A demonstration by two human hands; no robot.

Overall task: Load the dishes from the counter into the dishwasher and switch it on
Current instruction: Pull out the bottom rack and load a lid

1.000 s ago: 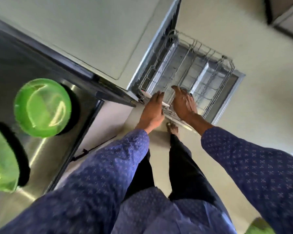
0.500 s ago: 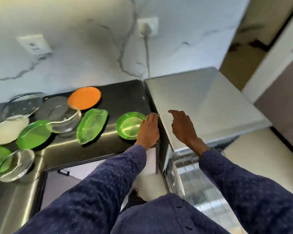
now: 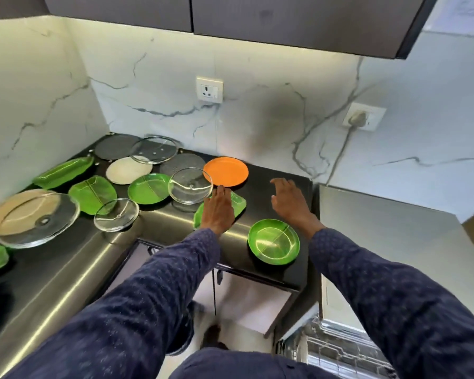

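Many dishes lie on the dark counter [image 3: 66, 269]. My left hand [image 3: 218, 210] hovers flat over a green leaf-shaped plate [image 3: 238, 202], fingers reaching toward the orange plate [image 3: 225, 170]. My right hand [image 3: 292, 201] is open above the bare counter to the right of the orange plate, holding nothing. A round green plate [image 3: 273, 244] sits near the counter's front edge between my arms. The dishwasher [image 3: 381, 228] stands to the right, its wire rack [image 3: 331, 348] pulled out at the bottom right.
Further left lie glass lids [image 3: 190, 184] [image 3: 116, 214] [image 3: 153, 149], more green plates [image 3: 149, 188] [image 3: 92, 193], a white plate [image 3: 126, 170] and a large lidded dish [image 3: 30, 214]. Wall sockets [image 3: 209, 89] [image 3: 363, 116] sit on the marble backsplash. Dark cabinets [image 3: 257, 20] hang overhead.
My view rose from the pulled-out rack to the counter. Both hands left the rack and moved up and left over the dishes near the orange plate.
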